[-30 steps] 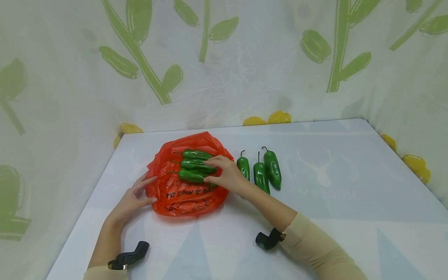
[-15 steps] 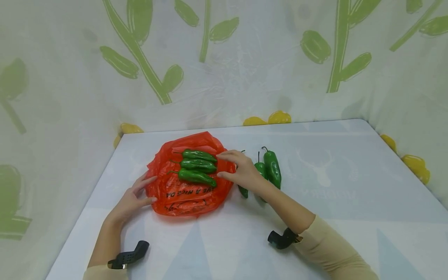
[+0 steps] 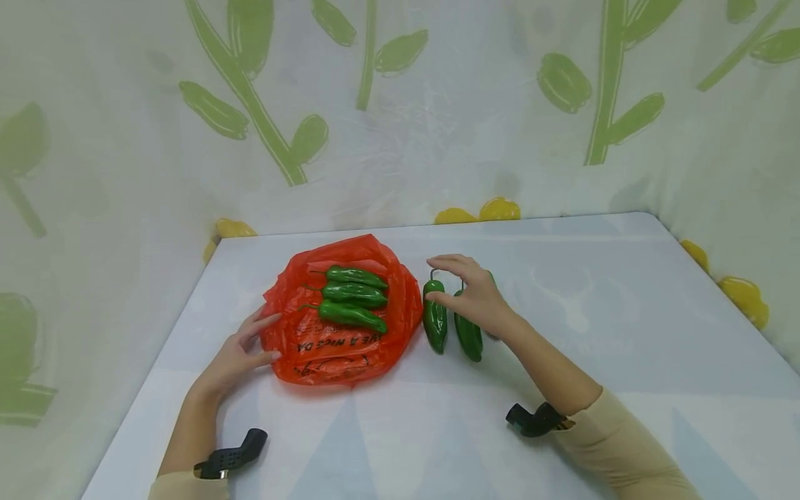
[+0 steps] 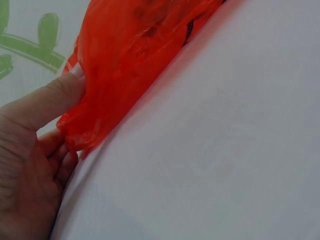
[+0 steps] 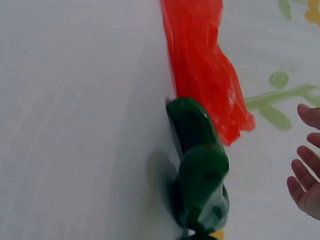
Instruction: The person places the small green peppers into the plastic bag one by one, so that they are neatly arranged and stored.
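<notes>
- On the crumpled red plastic bag (image 3: 400, 344), three green chili peppers (image 3: 355, 295) lie side by side, stems toward your left.
- Just right of it, two loose green chili peppers (image 3: 435, 321) rest on the pale tabletop (image 3: 594, 368).
- Your right hand (image 3: 478, 298) is above these, thumb and fingers apart, gripping nothing.
- Your left hand (image 3: 234, 357) touches the bag's left edge, fingers spread.

The bag (image 3: 337, 362) is thin, crinkled, glossy plastic. The peppers (image 3: 354, 294) have smooth, glossy skins. The tabletop (image 3: 594, 361) appears smooth and matt. The sleeves (image 3: 625, 448) are matt cloth.
</notes>
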A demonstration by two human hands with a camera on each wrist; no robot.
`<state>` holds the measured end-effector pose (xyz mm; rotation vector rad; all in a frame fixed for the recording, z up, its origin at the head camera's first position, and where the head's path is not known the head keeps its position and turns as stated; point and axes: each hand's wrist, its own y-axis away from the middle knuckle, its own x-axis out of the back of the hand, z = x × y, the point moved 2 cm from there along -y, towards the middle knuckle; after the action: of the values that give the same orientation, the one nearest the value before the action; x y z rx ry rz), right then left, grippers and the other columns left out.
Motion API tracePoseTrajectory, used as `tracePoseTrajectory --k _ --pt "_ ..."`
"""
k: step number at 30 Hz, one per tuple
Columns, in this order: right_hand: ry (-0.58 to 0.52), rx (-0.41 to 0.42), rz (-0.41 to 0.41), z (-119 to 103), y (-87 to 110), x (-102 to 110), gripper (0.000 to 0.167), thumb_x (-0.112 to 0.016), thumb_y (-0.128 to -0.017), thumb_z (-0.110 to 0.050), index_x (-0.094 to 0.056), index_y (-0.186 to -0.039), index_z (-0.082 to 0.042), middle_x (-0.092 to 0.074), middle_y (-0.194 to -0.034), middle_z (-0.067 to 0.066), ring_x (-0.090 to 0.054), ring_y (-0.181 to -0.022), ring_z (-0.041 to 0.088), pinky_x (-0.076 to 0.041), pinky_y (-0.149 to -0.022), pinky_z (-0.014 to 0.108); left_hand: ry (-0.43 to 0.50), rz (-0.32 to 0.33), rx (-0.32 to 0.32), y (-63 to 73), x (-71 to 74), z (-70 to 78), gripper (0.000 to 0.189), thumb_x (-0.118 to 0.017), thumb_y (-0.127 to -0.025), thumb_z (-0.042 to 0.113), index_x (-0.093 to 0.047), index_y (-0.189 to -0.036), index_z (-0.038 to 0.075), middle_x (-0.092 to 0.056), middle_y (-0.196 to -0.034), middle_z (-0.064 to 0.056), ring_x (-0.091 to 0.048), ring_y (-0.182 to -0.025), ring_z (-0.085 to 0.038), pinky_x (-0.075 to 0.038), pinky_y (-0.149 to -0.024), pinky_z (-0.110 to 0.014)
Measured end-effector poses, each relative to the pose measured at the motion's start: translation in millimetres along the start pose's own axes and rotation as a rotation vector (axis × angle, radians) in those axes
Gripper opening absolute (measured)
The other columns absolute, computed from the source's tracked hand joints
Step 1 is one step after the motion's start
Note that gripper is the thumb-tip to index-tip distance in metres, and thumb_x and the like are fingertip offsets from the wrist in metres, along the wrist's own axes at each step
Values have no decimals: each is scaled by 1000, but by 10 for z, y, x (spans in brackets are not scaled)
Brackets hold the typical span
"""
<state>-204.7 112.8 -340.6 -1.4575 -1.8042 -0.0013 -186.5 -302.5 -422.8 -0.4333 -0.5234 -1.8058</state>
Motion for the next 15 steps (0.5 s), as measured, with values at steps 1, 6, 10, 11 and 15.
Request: tracePoseTrajectory --k 1,6,10,11,15 --pt "4 -1 3 10 10 32 55 -80 -73 -6 -60 -123 -1 -59 -125 15 -50 -118 31 -47 -95 48 0 -2 0 4 2 9 74 -72 -81 25 -37 -145 13 -7 -159 -11 -6 -142 -43 -19 -100 -74" --pt "23 -59 13 93 72 159 55 -79 -75 -6 -58 -126 -2 -57 -128 16 -48 -122 31 -44 -99 50 -5 1 6 6 -2 -1 74 -73 -81 27 -38 -145 14 -7 -159 -11 -7 -142 -43 -20 -100 -74" --pt "40 -130 -17 179 139 230 58 -77 -78 -9 -54 -131 -4 -52 -134 15 -43 -128 31 -41 -102 51 -4 9 13 4 -11 -27 74 -73 -81 27 -38 -145 13 -8 -159 -11 -8 -142 -43 -22 -101 -72" --pt "46 -141 -27 199 158 246 59 -77 -78 -10 -53 -132 -4 -51 -135 15 -42 -129 31 -41 -103 52 -2 9 15 4 -12 -29 75 -73 -81 28 -38 -145 13 -8 -159 -11 -8 -142 -42 -23 -101 -71" --pt "59 -156 -50 298 232 292 64 -77 -77 -10 -50 -135 -3 -47 -139 17 -41 -130 34 -38 -104 54 1 8 13 8 -7 -20 74 -73 -81 28 -38 -145 14 -8 -159 -10 -8 -143 -42 -24 -101 -70"
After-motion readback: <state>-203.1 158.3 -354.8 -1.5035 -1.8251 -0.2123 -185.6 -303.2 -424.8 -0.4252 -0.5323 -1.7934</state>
